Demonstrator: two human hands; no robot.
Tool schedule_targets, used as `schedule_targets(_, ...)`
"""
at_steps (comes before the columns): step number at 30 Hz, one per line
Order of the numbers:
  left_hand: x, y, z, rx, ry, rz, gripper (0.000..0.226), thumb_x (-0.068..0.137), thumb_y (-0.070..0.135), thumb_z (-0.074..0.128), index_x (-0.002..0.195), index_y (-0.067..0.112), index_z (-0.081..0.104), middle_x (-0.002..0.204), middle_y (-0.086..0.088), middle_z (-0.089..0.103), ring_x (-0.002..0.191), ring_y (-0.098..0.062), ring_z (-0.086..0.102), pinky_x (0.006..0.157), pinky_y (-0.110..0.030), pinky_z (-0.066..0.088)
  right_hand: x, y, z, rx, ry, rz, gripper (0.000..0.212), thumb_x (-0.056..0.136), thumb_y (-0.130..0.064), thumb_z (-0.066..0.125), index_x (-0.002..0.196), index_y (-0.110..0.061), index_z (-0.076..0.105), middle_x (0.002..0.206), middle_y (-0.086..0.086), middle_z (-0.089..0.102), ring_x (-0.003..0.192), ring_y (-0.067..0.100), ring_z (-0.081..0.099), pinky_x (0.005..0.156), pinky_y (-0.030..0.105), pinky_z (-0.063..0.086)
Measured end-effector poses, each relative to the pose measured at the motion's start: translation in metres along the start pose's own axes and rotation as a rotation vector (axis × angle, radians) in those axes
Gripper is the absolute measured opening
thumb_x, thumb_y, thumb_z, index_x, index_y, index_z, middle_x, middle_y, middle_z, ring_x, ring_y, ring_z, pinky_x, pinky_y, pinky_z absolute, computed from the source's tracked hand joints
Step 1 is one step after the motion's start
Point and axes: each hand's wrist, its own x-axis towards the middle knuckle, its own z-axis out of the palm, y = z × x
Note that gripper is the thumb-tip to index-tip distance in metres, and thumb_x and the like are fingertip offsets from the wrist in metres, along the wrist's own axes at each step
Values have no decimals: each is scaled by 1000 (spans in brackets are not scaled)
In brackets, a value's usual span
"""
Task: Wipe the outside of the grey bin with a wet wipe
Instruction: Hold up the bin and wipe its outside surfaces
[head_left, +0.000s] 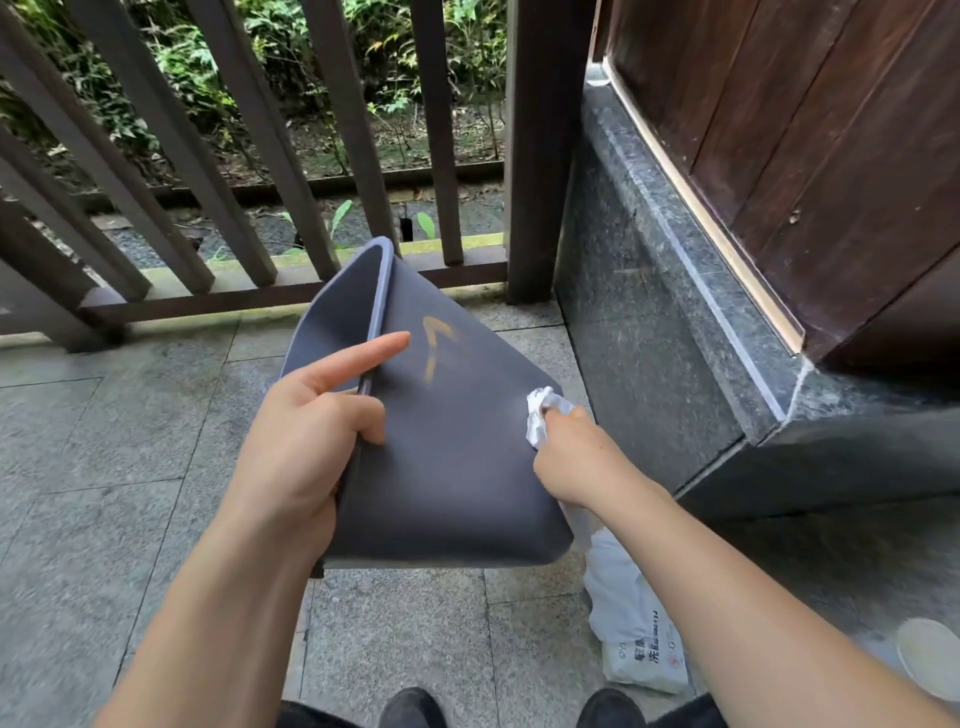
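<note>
The grey bin (452, 467) is tipped on its side in the air, its open mouth turned left and its base to the right. An orange-yellow smear (435, 345) marks the upper outer wall. My left hand (306, 441) grips the rim, thumb on the outside wall, index finger stretched out straight. My right hand (576, 457) presses a crumpled white wet wipe (540, 415) against the bin's right edge near the base.
A white wipes packet (631, 618) lies on the stone floor under my right forearm. A dark stone step (675, 322) and wooden door (810, 156) stand right. A wooden railing (260, 156) runs behind. A pale round object (930, 654) sits at lower right.
</note>
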Motion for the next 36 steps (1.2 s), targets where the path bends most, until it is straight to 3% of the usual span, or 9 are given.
schedule_targets(4, -2, 3, -2, -53, -86, -6, 80, 64, -13, 44, 111, 41, 79, 102, -19, 79, 77, -33, 66, 76, -46, 50, 1, -4, -10, 102, 68, 4, 44, 92, -6, 35, 135, -7, 44, 136, 17, 41, 121, 38, 48, 102, 46, 43)
schedule_targets(9, 1, 3, -4, -114, -89, 24, 81, 63, -16, 42, 108, 38, 81, 80, -10, 78, 51, -20, 61, 48, -25, 50, -6, -17, -8, 170, 342, -333, 55, 91, -22, 29, 140, -23, 53, 130, 10, 46, 125, 31, 36, 102, 44, 38)
schedule_targets(12, 4, 3, -12, -162, -97, 47, 83, 62, -17, 42, 112, 37, 79, 74, -8, 76, 55, -22, 63, 54, -28, 52, -3, -17, -9, 213, 417, -485, 57, 95, -15, 33, 150, -27, 43, 157, 7, 36, 145, 23, 23, 114, 47, 26)
schedule_targets(16, 4, 4, -18, -203, -154, 76, 85, 59, -15, 44, 119, 35, 76, 98, -18, 78, 75, -33, 69, 66, -38, 58, 18, 6, -38, 368, 462, -363, 58, 100, -7, 33, 157, -19, 29, 161, 3, 34, 150, 19, 25, 124, 37, 17)
schedule_targets(18, 2, 4, -16, -218, -190, 87, 86, 55, -12, 47, 121, 34, 76, 100, -19, 78, 74, -33, 72, 65, -39, 60, 19, 14, -49, 374, 492, -273, 56, 100, -10, 32, 156, -15, 29, 159, 3, 36, 149, 20, 27, 124, 42, 17)
schedule_targets(22, 5, 4, -9, -228, -227, 76, 86, 49, -8, 51, 119, 33, 77, 96, -20, 78, 71, -33, 71, 65, -39, 59, -16, -5, -35, 276, 453, -406, 45, 98, -10, 34, 142, -3, 43, 148, 11, 45, 142, 29, 36, 118, 47, 27)
schedule_targets(28, 9, 1, -3, -230, -222, 30, 85, 58, -24, 39, 114, 25, 80, 70, -17, 74, 47, -23, 63, 45, -26, 56, -92, -50, 32, 127, 296, -686, 64, 98, -22, 32, 159, -16, 15, 169, -1, 0, 154, 11, -13, 126, 44, 5)
schedule_targets(32, 8, 2, -6, -228, -230, 31, 84, 67, -28, 30, 112, 22, 80, 43, -3, 58, 28, -12, 48, 34, -15, 41, -109, -61, 43, -46, 389, -746, 59, 86, -32, 36, 140, -20, 57, 159, 1, 37, 149, 19, 30, 111, 41, 43)
schedule_targets(36, 10, 3, -5, -219, -230, 30, 84, 67, -28, 31, 112, 23, 80, 43, -2, 55, 29, -12, 47, 36, -15, 41, -99, -54, 37, 66, 315, -779, 65, 93, -26, 36, 157, -16, 27, 168, -1, 13, 156, 13, 1, 124, 43, 17)
